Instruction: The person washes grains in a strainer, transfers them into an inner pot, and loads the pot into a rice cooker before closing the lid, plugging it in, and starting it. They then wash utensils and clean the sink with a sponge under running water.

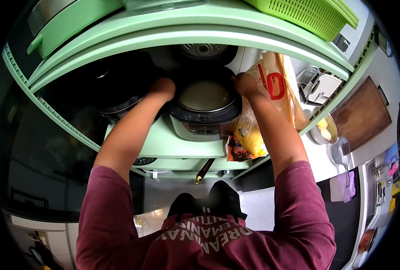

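A rice cooker (204, 126) stands on the pale green shelf (164, 141) with its lid (203, 50) raised at the back. Inside it sits an inner pot (204, 95) holding something pale and cloudy. My left hand (163, 88) is at the pot's left side and my right hand (245, 84) at its right side. The fingers of both are mostly hidden behind the hands, so their grip on the pot or cooker cannot be made out. A black appliance (123, 85) is left of my left hand.
Plastic and paper bags (276, 85) lie right of the cooker, with a yellow packet (250, 139) in front. Above are a green basket (308, 18) and the upper shelf's edge (186, 35). A metal bowl (323, 129) and a wooden board (362, 112) are farther right.
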{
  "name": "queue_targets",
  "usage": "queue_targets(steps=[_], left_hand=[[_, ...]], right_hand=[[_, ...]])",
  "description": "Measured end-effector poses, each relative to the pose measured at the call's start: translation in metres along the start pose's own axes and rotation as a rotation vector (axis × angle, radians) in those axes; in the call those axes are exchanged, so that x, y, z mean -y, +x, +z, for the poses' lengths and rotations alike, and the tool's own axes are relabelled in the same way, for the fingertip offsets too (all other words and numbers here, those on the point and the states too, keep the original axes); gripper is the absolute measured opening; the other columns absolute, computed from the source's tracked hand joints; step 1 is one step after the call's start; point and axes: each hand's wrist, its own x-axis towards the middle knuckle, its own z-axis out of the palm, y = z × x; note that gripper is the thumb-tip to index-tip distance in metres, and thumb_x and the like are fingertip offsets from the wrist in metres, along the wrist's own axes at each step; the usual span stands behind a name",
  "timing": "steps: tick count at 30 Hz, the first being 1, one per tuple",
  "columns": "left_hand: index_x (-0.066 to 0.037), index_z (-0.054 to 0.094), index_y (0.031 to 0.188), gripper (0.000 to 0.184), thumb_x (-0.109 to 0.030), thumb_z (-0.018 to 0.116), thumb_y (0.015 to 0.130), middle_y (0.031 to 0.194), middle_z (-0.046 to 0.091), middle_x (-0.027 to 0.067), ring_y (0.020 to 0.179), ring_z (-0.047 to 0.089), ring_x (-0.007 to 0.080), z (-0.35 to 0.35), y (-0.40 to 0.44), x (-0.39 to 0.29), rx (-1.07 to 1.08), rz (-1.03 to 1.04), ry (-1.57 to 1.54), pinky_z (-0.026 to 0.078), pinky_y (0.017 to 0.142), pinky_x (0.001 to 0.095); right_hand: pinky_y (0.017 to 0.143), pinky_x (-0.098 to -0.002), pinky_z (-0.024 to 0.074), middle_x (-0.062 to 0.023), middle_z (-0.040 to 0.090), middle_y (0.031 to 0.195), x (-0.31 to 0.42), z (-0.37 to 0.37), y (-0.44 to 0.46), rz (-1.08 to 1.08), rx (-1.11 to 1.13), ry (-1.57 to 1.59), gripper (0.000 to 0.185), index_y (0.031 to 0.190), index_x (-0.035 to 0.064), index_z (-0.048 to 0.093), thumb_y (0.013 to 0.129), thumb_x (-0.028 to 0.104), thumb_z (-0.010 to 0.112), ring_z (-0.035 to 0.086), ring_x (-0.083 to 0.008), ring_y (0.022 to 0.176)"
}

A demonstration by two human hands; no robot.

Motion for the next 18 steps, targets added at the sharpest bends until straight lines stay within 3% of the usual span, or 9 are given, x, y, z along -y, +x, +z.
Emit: queue_targets(steps=[7, 11, 15, 18], left_hand=[[-0.002, 0.070, 0.100, 0.035, -0.025, 0.043, 0.095, 0.106, 0.066, 0.0196, 0.098, 0.063, 0.0382, 0.003, 0.002, 0.001, 0.139, 0.012, 0.075, 0.050, 0.086, 0.0458], [-0.006, 0.071, 0.103, 0.031, -0.013, 0.044, 0.089, 0.112, 0.065, 0.0173, 0.104, 0.064, 0.0338, -0.005, -0.007, -0.008, 0.123, -0.020, 0.102, 0.051, 0.086, 0.0417], [-0.006, 0.071, 0.104, 0.031, -0.013, 0.044, 0.089, 0.112, 0.066, 0.0159, 0.104, 0.064, 0.0328, -0.012, -0.014, -0.019, 0.116, -0.063, 0.110, 0.052, 0.085, 0.0415], [-0.006, 0.071, 0.103, 0.031, -0.012, 0.045, 0.089, 0.111, 0.067, 0.0146, 0.104, 0.064, 0.0317, -0.012, -0.016, -0.021, 0.067, -0.084, 0.142, 0.053, 0.084, 0.0415]], right_hand=[[0.084, -0.0461, 0.0503, -0.0191, 0.068, 0.097, 0.011, -0.014, -0.011, -0.072, 0.063, -0.142, 0.040, 0.091, 0.0038, 0.070, 0.094, 0.033, 0.042, 0.064, -0.0369, 0.094], [0.085, -0.0454, 0.0503, -0.0180, 0.068, 0.100, 0.011, -0.014, -0.009, -0.049, 0.069, -0.157, 0.038, 0.094, 0.0053, 0.070, 0.094, 0.032, 0.042, 0.064, -0.0356, 0.096], [0.084, -0.0472, 0.0492, -0.0201, 0.067, 0.097, 0.013, -0.017, -0.011, -0.007, 0.064, -0.124, 0.039, 0.094, 0.0044, 0.069, 0.093, 0.036, 0.047, 0.064, -0.0363, 0.095], [0.087, -0.0437, 0.0498, -0.0172, 0.068, 0.102, 0.017, -0.022, -0.008, -0.021, 0.073, -0.176, 0.035, 0.101, 0.0046, 0.068, 0.091, 0.032, 0.049, 0.063, -0.0353, 0.100]])
